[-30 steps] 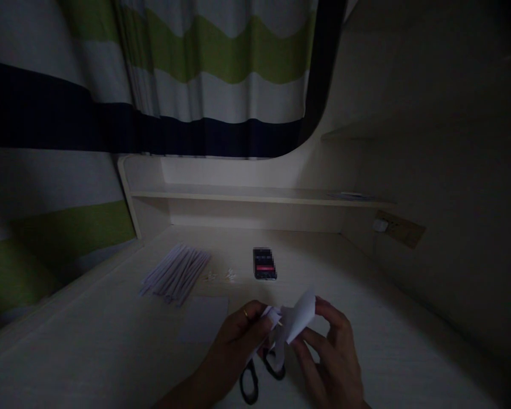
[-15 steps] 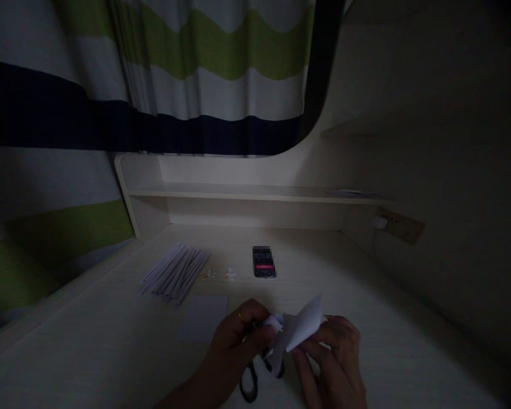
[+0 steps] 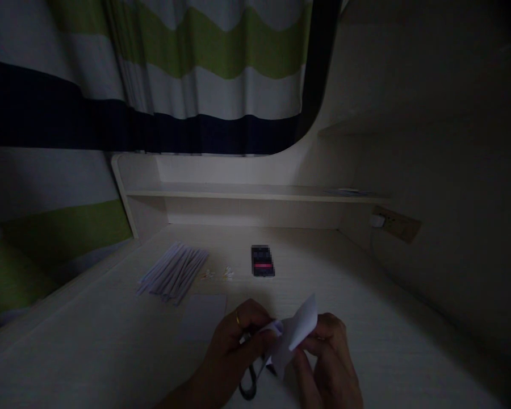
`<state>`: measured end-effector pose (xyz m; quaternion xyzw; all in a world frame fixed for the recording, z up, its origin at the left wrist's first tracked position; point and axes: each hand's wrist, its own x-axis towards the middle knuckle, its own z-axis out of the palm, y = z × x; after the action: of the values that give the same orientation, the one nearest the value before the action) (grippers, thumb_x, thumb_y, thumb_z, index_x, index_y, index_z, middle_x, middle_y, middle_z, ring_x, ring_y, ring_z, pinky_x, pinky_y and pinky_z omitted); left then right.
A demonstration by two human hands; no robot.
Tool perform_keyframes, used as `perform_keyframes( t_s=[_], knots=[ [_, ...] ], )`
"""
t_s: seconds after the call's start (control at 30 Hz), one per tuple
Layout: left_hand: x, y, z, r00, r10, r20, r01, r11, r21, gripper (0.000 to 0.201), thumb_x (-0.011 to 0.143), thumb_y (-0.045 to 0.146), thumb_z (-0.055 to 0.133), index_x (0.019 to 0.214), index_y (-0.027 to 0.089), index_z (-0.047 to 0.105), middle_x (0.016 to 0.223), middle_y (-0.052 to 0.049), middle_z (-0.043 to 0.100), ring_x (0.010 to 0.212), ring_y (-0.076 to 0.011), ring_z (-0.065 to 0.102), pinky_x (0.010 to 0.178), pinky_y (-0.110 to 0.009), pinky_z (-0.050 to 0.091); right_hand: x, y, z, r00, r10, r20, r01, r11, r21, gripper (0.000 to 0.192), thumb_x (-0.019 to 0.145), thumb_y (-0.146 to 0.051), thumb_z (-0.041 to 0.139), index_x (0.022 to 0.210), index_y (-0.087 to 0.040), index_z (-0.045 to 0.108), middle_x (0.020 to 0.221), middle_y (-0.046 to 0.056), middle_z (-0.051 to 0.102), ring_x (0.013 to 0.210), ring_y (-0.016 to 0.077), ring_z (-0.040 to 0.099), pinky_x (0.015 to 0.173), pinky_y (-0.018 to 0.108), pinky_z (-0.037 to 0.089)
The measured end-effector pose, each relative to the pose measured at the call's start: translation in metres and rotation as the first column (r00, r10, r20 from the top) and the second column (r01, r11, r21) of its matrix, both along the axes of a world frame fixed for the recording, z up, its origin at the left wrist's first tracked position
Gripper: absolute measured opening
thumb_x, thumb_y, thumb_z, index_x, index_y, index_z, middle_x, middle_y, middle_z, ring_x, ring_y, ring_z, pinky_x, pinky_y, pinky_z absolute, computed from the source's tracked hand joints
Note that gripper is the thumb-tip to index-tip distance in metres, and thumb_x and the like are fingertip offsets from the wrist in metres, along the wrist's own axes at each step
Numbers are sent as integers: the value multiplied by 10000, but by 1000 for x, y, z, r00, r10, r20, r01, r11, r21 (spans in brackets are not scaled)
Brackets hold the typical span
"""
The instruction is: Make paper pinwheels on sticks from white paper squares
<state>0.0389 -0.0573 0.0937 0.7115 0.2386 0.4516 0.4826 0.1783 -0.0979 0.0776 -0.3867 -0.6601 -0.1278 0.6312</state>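
A curled piece of white paper (image 3: 303, 322) is held up between both hands, just above the desk. My left hand (image 3: 241, 346), with a ring on one finger, pinches the rolled left end of the paper. At its right side, my right hand (image 3: 330, 358) grips the paper between thumb and fingers. Beneath them lies a pair of scissors (image 3: 248, 391) with black handles, largely covered by the hands and paper. Left of my left hand, a flat square sheet of paper (image 3: 203, 315) rests on the desk.
A bundle of rolled paper sticks (image 3: 174, 272) lies to the left. Small white and yellowish pieces (image 3: 228, 273) sit beside it. A phone (image 3: 262, 261) lies further back. Behind runs a shelf (image 3: 238, 192); a charger (image 3: 377, 221) is plugged into the right wall.
My right hand has come slightly left, closer to my left hand. The paper has turned and curls more between them, covering more of the scissors.
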Motion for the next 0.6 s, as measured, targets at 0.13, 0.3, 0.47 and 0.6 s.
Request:
perform_keyframes(
  t_s=[0.13,0.3,0.47,0.6],
  knots=[
    [2,-3,0,1000,-25,4,25,998,51,83,770,221,515,706,173,536,694,6,478,648,-100,459,603,-232,369,2,1,1,987,-142,76,128,978,167,145,700,-59,493,713,-202,512,683,7,501,638,158,448,627,352,356],
    [3,-6,-3,997,-2,77,-8,991,137,38,768,182,515,752,196,547,730,0,496,683,-106,485,614,-231,386,5,2,-4,931,-304,200,236,923,305,135,671,-85,536,658,-218,522,634,-13,507,579,139,453,627,347,347],
    [2,-5,-7,994,4,108,-20,988,155,56,769,201,517,778,208,573,744,-5,510,683,-109,496,607,-231,392,8,2,-4,905,-367,216,283,898,338,149,633,-63,512,636,-211,506,559,-28,508,498,123,442,610,352,339],
    [3,-5,-8,994,17,110,-30,992,119,103,786,226,495,768,208,594,731,-3,517,660,-100,493,588,-217,386,8,2,0,893,-347,286,241,907,346,138,633,-91,532,613,-223,495,501,-57,509,441,107,429,590,342,334]
  ],
)
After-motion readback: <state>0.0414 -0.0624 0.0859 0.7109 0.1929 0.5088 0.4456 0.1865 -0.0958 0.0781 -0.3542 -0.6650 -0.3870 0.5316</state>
